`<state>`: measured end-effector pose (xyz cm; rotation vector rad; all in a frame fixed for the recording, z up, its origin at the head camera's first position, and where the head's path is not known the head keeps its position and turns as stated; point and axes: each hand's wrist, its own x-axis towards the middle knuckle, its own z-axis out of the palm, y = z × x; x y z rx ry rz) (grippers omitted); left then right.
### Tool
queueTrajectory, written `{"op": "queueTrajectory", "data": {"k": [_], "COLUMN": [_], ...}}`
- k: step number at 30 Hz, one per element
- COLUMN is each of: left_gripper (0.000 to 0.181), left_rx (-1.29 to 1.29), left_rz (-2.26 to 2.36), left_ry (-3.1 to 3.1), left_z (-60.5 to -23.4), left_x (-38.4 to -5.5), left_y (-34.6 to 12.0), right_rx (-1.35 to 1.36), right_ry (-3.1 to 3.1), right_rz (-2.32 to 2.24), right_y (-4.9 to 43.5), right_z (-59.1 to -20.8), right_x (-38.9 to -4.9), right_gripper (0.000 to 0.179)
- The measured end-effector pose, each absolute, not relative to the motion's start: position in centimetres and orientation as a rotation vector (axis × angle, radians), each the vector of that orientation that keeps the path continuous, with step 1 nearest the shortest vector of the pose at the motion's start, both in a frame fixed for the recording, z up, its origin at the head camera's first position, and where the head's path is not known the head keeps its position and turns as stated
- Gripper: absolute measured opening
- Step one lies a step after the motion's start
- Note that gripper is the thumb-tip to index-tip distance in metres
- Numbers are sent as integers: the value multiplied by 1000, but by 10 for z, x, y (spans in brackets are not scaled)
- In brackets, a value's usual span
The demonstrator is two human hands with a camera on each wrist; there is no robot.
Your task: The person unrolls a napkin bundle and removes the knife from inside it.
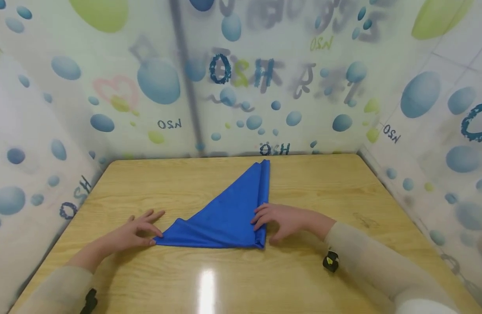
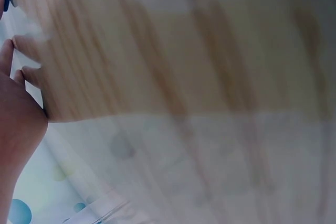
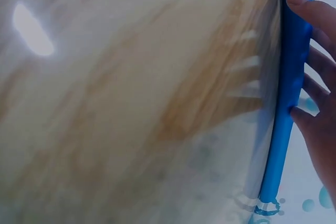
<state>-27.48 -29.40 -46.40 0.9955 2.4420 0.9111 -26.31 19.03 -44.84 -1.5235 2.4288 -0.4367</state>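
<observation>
A blue cloth (image 1: pixel 225 218) lies on the wooden table as a rough triangle, its right side rolled into a narrow upright strip. At the cloth's left corner, my left hand (image 1: pixel 131 233) pinches the tip between thumb and index finger, the other fingers spread. My right hand (image 1: pixel 286 220) rests over the lower part of the rolled edge (image 1: pixel 265 183), fingertips on the roll and thumb on its right side. Seen from the right wrist, the fingers (image 3: pixel 323 69) lie spread along the blue roll (image 3: pixel 289 87). Only a sliver of cloth shows in the left wrist view.
The pale wooden table (image 1: pixel 315 183) is enclosed behind and at both sides by white curtains (image 1: pixel 241 122) printed with blue and green dots. Black straps (image 1: pixel 330 260) sit by both wrists. Light glares off the table's front.
</observation>
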Motion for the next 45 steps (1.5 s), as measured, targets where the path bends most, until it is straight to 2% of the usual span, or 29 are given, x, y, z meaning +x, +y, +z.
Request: {"op": "queueTrajectory", "data": {"k": [22,35,45], "left_gripper": [18,18,18], "left_rx": [1034,1025,997], "left_rz": [956,959,969], "left_ry": [2449,2438,2417], "left_z": [-465,-465,-465], "left_x": [-271,-269,-269], "left_y": [-294,-293,-292], "right_rx": [-1478,-1542,-1426], "right_ry": [2428,2419,2495], "right_rz": [-462,-707,-787], "right_y": [194,206,210], "right_z": [-447,-449,-454], "right_x": [-272,-271,-269], "right_gripper": [43,28,36]}}
